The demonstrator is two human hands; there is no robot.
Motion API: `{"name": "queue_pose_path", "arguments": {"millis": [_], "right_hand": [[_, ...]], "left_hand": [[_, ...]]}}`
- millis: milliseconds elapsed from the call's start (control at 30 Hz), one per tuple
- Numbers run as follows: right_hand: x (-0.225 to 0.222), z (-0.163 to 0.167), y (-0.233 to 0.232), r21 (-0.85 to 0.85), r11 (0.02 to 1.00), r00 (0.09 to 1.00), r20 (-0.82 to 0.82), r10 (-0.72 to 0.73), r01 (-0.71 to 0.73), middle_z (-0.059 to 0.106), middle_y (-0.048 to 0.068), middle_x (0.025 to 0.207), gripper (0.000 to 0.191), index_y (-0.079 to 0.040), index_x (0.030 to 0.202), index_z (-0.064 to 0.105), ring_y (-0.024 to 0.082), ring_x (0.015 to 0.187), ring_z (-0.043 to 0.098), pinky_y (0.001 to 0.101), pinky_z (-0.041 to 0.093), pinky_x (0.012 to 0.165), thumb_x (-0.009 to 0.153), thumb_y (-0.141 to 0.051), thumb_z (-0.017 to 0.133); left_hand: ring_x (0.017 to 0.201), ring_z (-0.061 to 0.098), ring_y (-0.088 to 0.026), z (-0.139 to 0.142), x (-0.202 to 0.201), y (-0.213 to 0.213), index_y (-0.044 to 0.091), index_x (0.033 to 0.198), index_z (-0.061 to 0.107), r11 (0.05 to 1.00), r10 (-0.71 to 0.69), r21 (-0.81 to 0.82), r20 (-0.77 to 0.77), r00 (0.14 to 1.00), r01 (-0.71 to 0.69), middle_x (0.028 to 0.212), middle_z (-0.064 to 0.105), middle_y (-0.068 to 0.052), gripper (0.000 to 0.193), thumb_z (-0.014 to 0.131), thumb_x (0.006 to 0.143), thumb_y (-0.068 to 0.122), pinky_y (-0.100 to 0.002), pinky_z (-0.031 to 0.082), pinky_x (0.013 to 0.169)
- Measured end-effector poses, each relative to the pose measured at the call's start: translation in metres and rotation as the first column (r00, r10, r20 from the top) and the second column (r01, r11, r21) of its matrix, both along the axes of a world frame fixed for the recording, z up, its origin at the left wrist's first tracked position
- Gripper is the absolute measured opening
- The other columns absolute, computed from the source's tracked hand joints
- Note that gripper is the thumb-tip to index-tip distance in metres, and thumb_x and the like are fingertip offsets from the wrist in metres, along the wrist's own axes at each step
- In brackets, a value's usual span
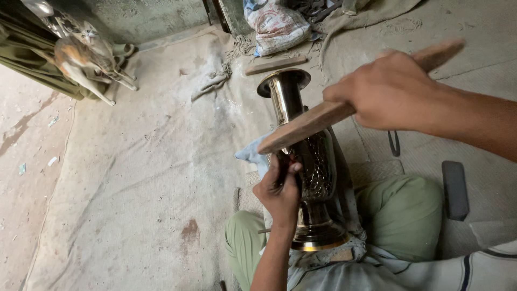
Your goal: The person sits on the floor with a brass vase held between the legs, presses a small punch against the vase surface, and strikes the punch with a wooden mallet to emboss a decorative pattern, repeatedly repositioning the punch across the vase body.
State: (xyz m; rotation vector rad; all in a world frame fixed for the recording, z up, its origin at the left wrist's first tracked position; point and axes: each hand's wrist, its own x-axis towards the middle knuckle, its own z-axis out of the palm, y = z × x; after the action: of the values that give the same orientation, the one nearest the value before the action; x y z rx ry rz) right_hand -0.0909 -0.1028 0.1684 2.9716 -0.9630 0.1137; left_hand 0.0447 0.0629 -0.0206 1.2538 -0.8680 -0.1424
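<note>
My right hand (396,89) was clenched around a flat wooden mallet (318,121), its long blade slanting down and to the left from my grip until its end hung just above my left hand (280,188). That left hand was closed on a thin metal chisel (284,156), pinched between thumb and fingertips, with the tip set against the patterned body of a tall polished metal vase (307,161). The vase lay tilted across my lap, just right of my left grip and below the mallet, its flared mouth pointing away from me and its foot resting by my green trouser knee (401,213). A pale blue cloth (253,156) lay just beyond my left hand, under the vase. A dusty canvas sheet (145,178) covered the floor to the left. Far off at the upper left, a cat (81,56) stood at its edge.
</note>
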Motion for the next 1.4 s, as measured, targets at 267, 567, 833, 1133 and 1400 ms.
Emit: {"name": "queue_pose_path", "arguments": {"millis": [267,567,833,1133,1400], "right_hand": [[0.004,0.013,0.006,-0.111,0.987,0.937,-0.319,-0.145,0.115,0.073,0.006,0.090,0.040,-0.027,0.122,0.066,0.024,0.077,0.074,0.0441,0.060,0.069,0.086,-0.010,0.062],[0.016,-0.002,-0.023,0.062,0.997,0.998,0.026,-0.050,0.048,0.075,0.003,0.095,0.052,-0.029,0.130,0.063,0.022,0.076,0.073,0.0458,0.057,0.076,0.082,-0.010,0.070],[0.044,0.023,-0.019,0.097,0.994,0.977,-0.211,-0.029,0.051,0.077,-0.001,0.096,0.049,-0.041,0.126,0.063,0.018,0.082,0.074,0.0426,0.061,0.076,0.088,-0.010,0.063],[0.009,0.015,-0.023,0.170,0.980,0.993,-0.062,-0.097,0.106,0.076,0.006,0.077,0.047,-0.028,0.119,0.066,0.022,0.067,0.073,0.0431,0.055,0.069,0.080,-0.002,0.064],[-0.053,-0.056,-0.022,0.398,0.864,0.927,0.082,-0.366,0.307,0.072,0.003,0.082,0.053,-0.030,0.133,0.061,0.021,0.066,0.067,0.0413,0.057,0.065,0.086,-0.008,0.070]], "left_hand": [[0.080,0.067,-0.003,0.004,0.012,-0.007,0.003,0.135,0.068,0.998,0.023,0.066,0.024,0.999,-0.025,0.089,0.081,-0.006,0.053,0.081,0.084,-0.005,-0.021,0.055,0.078],[0.088,0.064,-0.002,0.015,0.011,-0.023,0.003,0.137,0.066,0.997,0.067,0.051,-0.104,0.992,-0.062,0.100,0.082,-0.007,0.056,0.081,0.084,-0.004,-0.021,0.055,0.084],[0.078,0.066,0.000,0.016,0.003,-0.025,0.004,0.134,0.068,0.986,0.157,0.054,0.062,0.986,-0.160,0.086,0.082,-0.008,0.050,0.079,0.086,-0.003,-0.020,0.056,0.073],[0.081,0.077,-0.009,0.023,0.006,-0.029,0.007,0.131,0.070,0.996,0.029,0.076,0.124,0.992,-0.039,0.090,0.081,-0.010,0.046,0.076,0.086,-0.003,-0.025,0.059,0.076],[0.075,0.074,-0.007,0.058,0.028,-0.035,0.009,0.121,0.076,0.872,-0.389,0.381,0.152,0.909,0.309,0.087,0.080,-0.009,0.035,0.079,0.086,0.004,-0.026,0.058,0.070]]}}
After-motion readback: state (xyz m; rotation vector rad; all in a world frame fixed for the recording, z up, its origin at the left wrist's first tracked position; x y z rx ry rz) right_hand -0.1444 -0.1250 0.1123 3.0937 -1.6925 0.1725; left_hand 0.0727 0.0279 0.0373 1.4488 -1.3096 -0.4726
